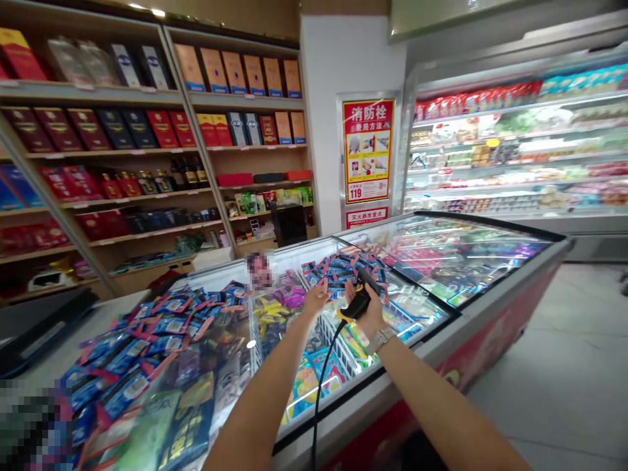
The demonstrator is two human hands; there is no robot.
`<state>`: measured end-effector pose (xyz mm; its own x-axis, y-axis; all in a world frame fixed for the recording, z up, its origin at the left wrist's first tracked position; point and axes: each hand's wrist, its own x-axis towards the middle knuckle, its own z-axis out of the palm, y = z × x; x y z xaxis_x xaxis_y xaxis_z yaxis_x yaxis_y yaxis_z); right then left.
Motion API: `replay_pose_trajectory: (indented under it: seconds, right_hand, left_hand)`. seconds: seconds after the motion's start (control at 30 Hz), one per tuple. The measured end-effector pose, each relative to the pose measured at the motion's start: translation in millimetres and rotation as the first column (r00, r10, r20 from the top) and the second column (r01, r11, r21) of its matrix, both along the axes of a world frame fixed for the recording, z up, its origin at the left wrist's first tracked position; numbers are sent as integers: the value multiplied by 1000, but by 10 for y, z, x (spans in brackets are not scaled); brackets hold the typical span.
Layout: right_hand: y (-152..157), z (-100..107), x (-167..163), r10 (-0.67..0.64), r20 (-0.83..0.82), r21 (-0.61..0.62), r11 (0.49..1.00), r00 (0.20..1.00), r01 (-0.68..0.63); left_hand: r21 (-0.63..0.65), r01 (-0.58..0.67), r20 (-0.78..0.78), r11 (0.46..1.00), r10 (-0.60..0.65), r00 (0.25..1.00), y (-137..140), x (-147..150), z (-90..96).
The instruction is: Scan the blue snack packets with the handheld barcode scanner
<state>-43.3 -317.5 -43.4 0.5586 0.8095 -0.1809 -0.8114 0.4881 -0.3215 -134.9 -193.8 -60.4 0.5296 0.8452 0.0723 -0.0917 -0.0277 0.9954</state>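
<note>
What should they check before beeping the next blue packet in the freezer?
1. Scanner held firmly in the right hand: ok.
2. Left hand free and close to the blue packets: ok.
3. Scanner cable hanging clear of the freezer rim: ok.
4. Scanner nose pointed at a packet: ok, roughly.
5. Barcode facing up: cannot tell, too blurred.
6. Wire basket out of the way of the reach: ok.

Over an open chest freezer (510,288): right hand (369,313) gripping a black barcode scanner (362,296), cable (321,379) trailing toward 6 o'clock; left hand (316,297) just beside at 9 o'clock, fingers spread above blue packets (338,268). Shelves of boxes (147,131) at 10 o'clock.
</note>
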Motion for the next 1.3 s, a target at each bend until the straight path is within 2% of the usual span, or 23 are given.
replay_pose_trajectory:
  seconds: [0.07, 0.17, 0.23, 0.3, 0.47, 0.57, 0.73, 0.83, 0.9, 1.0, 1.1, 1.17, 1.3]
  right_hand:
    - [26, -89, 84, -42, 34, -54, 998, 999, 44]
    - [107, -188, 102, -97, 123, -101, 989, 988, 109]
    - [161, -234, 80, -121, 173, -113, 983, 977, 142]
    - [198, -269, 64, -134, 202, -129, 978, 970, 162]
    - [224, -296, 78, -126, 255, -149, 974, 959, 168]
    - [192, -252, 80, -119, 240, -158, 975, 963, 160]
    - [12, -148, 35, -132, 185, -67, 987, 974, 146]
    - [-77, -79, -52, -161, 137, 7, 987, 977, 161]
    - [-60, -13, -176, -127, 148, 18, 992, 981, 126]
    - [86, 99, -518, 8, 205, 35, 999, 979, -16]
    - [305, 178, -1017, 154, 277, 23, 986, 949, -166]
    - [452, 195, -1390, 245, 304, -12, 967, 921, -253]
    - [685, 153, -2129, 407, 279, -74, 912, 870, -403]
  left_hand:
    - [58, -10, -85, 998, 15, 996, 44, 128, -8]
    - [219, -113, -177, 969, 153, 972, 112, 188, 34]
    - [314, -179, -180, 932, 244, 953, 124, 185, 72]
    - [350, -220, -157, 911, 288, 944, 108, 175, 97]
    - [313, -232, -105, 921, 277, 955, 68, 159, 108]
    - [347, -191, -139, 918, 252, 958, 71, 142, 112]
    - [376, -140, -121, 916, 199, 973, 54, -81, 186]
    - [436, -152, -73, 887, 203, 976, 73, -420, 290]
    - [475, -202, -57, 857, 259, 964, 120, -723, 365]
    - [498, -325, -48, 804, 399, 916, 217, -1259, 443]
    - [514, -442, -63, 735, 547, 835, 282, -1866, 465]
    - [536, -525, -71, 661, 655, 752, 281, -2301, 461]
    - [611, -643, -68, 461, 841, 537, 164, -3187, 443]
